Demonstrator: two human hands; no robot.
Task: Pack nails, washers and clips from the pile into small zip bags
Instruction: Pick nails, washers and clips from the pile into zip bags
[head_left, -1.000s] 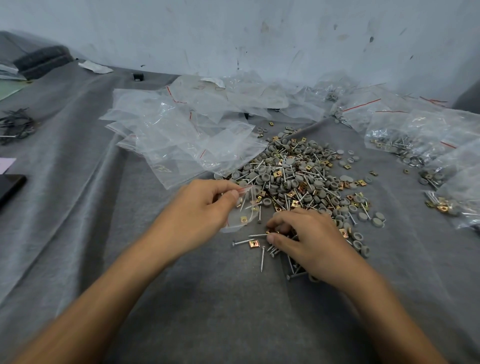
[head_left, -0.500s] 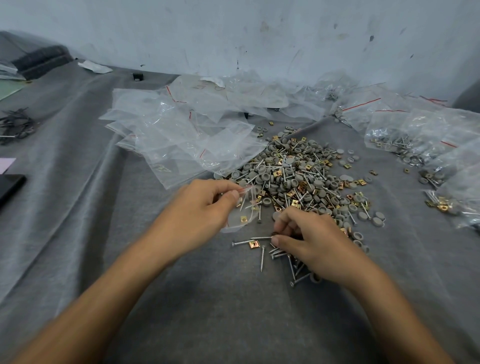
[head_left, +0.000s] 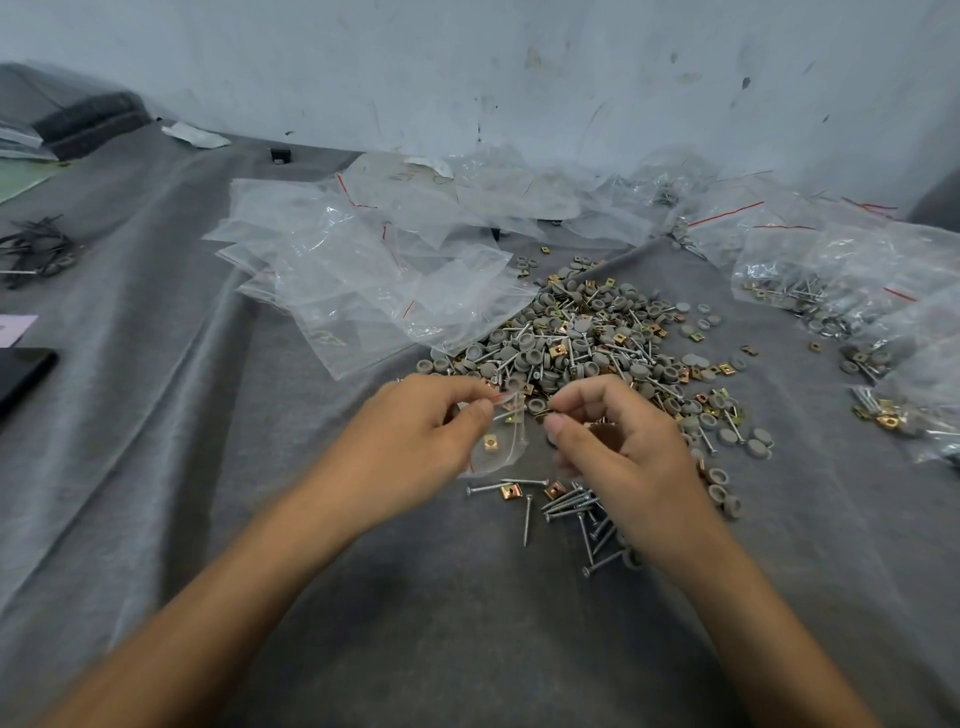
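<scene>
My left hand (head_left: 415, 431) pinches the mouth of a small clear zip bag (head_left: 501, 447) that hangs below my fingers with a gold clip inside. My right hand (head_left: 618, 441) is lifted beside the bag's mouth, its thumb and forefinger pinching a small dark piece; what the piece is I cannot make out. A pile (head_left: 587, 343) of grey washers, gold clips and silver nails lies just behind both hands. Loose nails (head_left: 566, 506) and two gold clips lie on the grey cloth under my right hand.
Empty zip bags (head_left: 363, 275) are heaped at the back left. Filled bags (head_left: 810, 280) lie along the right side. A dark phone (head_left: 21, 374) sits at the left edge, black ties (head_left: 36, 252) farther back. A pale wall rises behind the grey cloth (head_left: 156, 467).
My right hand has left the loose nails on the cloth and risen to the bag's mouth with a small piece pinched. My left hand has kept hold of the bag.
</scene>
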